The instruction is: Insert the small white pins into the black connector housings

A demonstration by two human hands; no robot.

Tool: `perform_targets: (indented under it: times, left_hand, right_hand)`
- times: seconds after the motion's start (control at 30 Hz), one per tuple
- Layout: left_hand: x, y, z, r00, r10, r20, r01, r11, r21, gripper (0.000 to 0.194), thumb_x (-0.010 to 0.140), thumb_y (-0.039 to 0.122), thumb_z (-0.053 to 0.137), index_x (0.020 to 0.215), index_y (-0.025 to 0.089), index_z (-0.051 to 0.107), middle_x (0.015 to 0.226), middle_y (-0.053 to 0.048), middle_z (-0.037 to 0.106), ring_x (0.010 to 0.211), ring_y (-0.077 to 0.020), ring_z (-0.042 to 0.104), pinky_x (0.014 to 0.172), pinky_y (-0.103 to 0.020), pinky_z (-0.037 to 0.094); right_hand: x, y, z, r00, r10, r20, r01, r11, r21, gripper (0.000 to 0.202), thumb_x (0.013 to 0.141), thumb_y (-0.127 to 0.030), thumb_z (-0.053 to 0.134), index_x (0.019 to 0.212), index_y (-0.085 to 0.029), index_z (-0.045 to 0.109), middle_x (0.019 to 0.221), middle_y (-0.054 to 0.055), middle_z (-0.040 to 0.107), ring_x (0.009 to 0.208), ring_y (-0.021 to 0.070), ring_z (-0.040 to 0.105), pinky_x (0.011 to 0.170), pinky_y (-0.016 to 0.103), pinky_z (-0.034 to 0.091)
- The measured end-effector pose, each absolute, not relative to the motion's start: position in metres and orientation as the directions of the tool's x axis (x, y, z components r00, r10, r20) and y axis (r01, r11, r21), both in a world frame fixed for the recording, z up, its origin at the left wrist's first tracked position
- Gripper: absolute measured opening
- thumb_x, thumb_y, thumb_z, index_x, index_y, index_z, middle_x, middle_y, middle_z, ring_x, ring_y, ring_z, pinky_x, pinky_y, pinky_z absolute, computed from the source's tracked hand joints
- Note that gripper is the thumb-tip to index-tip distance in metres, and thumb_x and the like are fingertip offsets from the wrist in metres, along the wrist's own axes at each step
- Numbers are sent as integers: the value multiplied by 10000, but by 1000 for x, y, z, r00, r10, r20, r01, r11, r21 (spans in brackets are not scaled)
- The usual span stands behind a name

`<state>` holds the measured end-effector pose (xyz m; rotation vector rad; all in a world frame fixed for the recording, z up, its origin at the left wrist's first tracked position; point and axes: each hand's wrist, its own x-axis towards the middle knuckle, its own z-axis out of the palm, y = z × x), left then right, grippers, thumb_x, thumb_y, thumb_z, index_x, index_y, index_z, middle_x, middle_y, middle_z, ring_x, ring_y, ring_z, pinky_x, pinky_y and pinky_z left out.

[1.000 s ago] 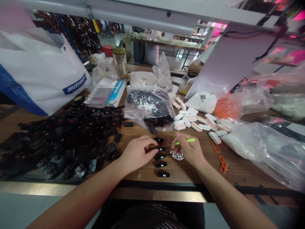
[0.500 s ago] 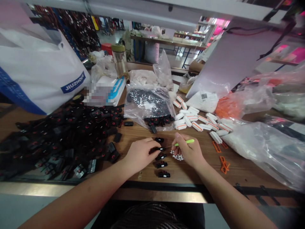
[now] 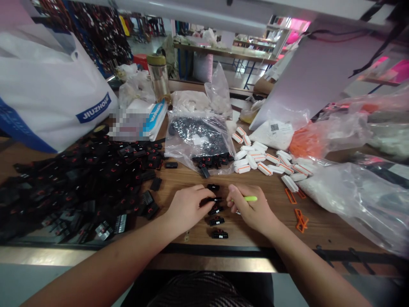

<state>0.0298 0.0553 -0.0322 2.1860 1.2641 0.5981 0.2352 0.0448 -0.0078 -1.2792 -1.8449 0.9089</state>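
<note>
My left hand (image 3: 188,208) is closed, thumb and fingertips pinching a small black plastic connector (image 3: 213,199) on the table. In my right hand (image 3: 252,211) is a thin pick with a light green handle (image 3: 250,198), its slim tip pointing left at that connector; whether they touch I cannot tell. Similar black connectors with white dots stand in a column: one beyond the pinched piece (image 3: 213,186), the others nearer, including the closest one (image 3: 220,234). Small white pieces (image 3: 238,212) lie mostly hidden under my right hand.
A big heap of black connectors (image 3: 79,183) covers the left side. Behind my hands lies a clear bag of black parts (image 3: 200,132). White parts with orange strips (image 3: 265,169), orange frames (image 3: 300,219) and a plastic bag (image 3: 348,200) are on the right. A bottle (image 3: 158,79) stands behind.
My right hand has shifted slightly and now covers more of the small white pieces and the pick's shaft. My left hand keeps its pinch on the connector. The whole view has shifted slightly.
</note>
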Motion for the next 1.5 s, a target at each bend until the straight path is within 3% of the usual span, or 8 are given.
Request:
perform_targets:
  times: [0.27,0.77,1.0,1.5]
  left_hand:
    - [31,55,-32,452,886,102,645,-403,649,109,880,237,671,970,254,729,890,7,689,699,-148,613,654,-263,458]
    - [31,56,-32,446,890,99,643,-395,656,107,876,231,682,970,251,730,878,10,684,690,-143,604,645,-259,445]
    - [30,56,-33,448,888,107,642,-402,653,103,876,229,679,962,249,732,863,13,674,695,-145,602,646,-261,440]
    - [31,56,-33,444,890,101,639,-394,660,110,865,212,688,960,246,732,858,14,671,679,-140,592,645,-257,430]
  right_hand:
    - [236,48,-13,-26,997,75,310,79,-947,503,950,-556,492,645,-180,630,543,12,635,393,114,579,395,214,426]
    - [232,48,-16,-50,999,-9,352,9,-936,496,950,-552,496,651,-177,623,547,11,625,407,120,587,416,218,441]
    - [232,44,-14,-20,997,70,313,73,-947,499,964,-530,489,647,-173,633,551,13,635,408,109,590,418,206,435]
    - [228,48,-18,-41,999,16,337,29,-941,498,959,-542,485,655,-170,615,545,10,628,403,108,591,411,199,439]
